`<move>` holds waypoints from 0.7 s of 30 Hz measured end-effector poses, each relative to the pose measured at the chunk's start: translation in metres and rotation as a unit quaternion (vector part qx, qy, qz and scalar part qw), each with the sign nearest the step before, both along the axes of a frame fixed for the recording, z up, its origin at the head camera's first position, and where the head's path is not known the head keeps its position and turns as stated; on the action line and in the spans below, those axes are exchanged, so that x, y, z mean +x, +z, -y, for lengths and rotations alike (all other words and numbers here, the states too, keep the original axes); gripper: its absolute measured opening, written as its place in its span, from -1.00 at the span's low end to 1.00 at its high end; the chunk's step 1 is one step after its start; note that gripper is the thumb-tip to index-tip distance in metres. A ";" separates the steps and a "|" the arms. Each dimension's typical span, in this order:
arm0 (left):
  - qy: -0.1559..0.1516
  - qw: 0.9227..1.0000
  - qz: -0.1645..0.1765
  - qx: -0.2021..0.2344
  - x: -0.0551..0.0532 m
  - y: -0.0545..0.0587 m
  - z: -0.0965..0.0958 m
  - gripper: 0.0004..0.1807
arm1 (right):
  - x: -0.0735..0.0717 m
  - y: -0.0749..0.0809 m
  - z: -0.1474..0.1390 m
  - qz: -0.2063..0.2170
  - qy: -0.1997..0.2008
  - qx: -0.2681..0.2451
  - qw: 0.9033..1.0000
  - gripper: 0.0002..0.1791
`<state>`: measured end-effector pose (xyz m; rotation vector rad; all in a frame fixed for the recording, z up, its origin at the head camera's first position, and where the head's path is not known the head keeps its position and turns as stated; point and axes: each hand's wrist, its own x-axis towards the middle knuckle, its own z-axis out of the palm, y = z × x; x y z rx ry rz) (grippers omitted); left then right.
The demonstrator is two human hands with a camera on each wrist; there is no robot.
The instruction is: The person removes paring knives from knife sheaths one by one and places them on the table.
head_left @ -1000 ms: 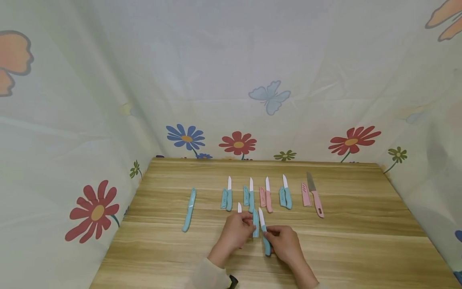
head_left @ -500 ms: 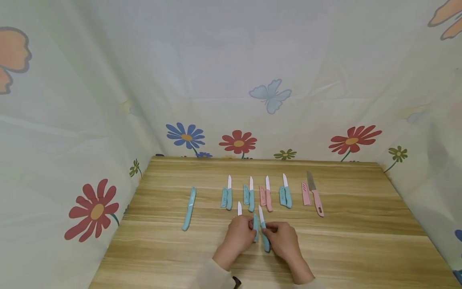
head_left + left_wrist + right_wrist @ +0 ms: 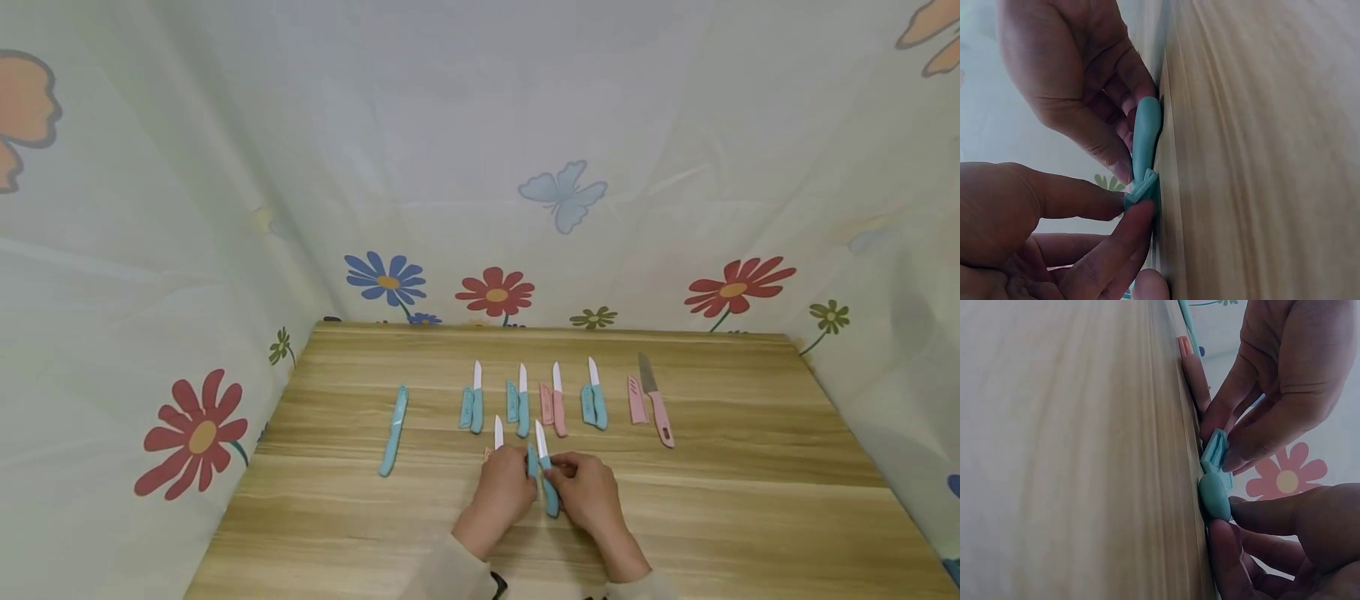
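In the head view my left hand [image 3: 504, 487] pinches a teal blade sheath [image 3: 532, 461] between thumb and finger; its open end shows in the right wrist view. Just to the right, my right hand [image 3: 591, 495] grips the teal handle [image 3: 551, 498] of a paring knife, whose white blade [image 3: 542, 438] points away from me, bare. Sheath and knife lie side by side, low against the table. Past my left knuckles stands out the white blade [image 3: 498, 432] of another knife; the hand covers most of it. Its pink handle [image 3: 1195, 380] appears in the right wrist view.
Farther back on the wooden table [image 3: 712, 533] is a row of bare knives, each beside its sheath, including a pink-handled one [image 3: 558, 412] and a grey-bladed one [image 3: 658, 408] at the right. A teal knife in its sheath [image 3: 394, 433] lies alone at the left.
My left hand has shifted slightly right with the sheath, covering more of it. My right hand has slid the knife slightly forward and left. The rest of the knives stay put.
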<state>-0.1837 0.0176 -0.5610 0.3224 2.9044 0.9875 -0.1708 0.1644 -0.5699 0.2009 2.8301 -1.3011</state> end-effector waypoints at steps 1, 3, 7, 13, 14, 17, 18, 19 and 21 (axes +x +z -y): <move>0.002 1.000 0.001 -0.001 0.001 0.001 -0.001 -0.92 | 0.000 0.000 0.000 0.001 0.000 0.000 1.000 -0.76; 0.003 1.000 -0.001 -0.007 0.002 0.001 -0.002 -0.92 | 0.000 0.000 0.000 0.003 -0.001 0.000 1.000 -0.75; 0.004 1.000 -0.011 -0.026 0.004 0.001 -0.004 -0.92 | -0.001 -0.001 0.000 0.006 -0.003 -0.004 1.000 -0.75; 0.000 0.997 -0.038 -0.070 0.006 0.000 -0.006 -0.87 | -0.001 -0.001 0.001 0.007 -0.005 -0.014 1.000 -0.74; -0.002 0.996 -0.043 -0.075 0.006 -0.001 -0.006 -0.86 | -0.001 -0.001 0.001 0.009 -0.006 -0.016 1.000 -0.74; -0.005 0.995 -0.056 -0.087 0.007 -0.002 -0.007 -0.87 | -0.001 0.000 0.001 0.014 -0.009 -0.019 1.000 -0.73; -0.006 0.994 -0.057 -0.090 0.007 -0.003 -0.007 -0.87 | -0.001 0.000 0.001 0.015 -0.010 -0.020 1.000 -0.73; -0.007 0.994 -0.060 -0.093 0.007 -0.003 -0.007 -0.88 | -0.001 0.000 0.001 0.017 -0.010 -0.021 1.000 -0.73; -0.010 0.993 -0.063 -0.097 0.007 -0.003 -0.008 -0.90 | -0.001 0.000 0.002 0.018 -0.012 -0.021 1.000 -0.72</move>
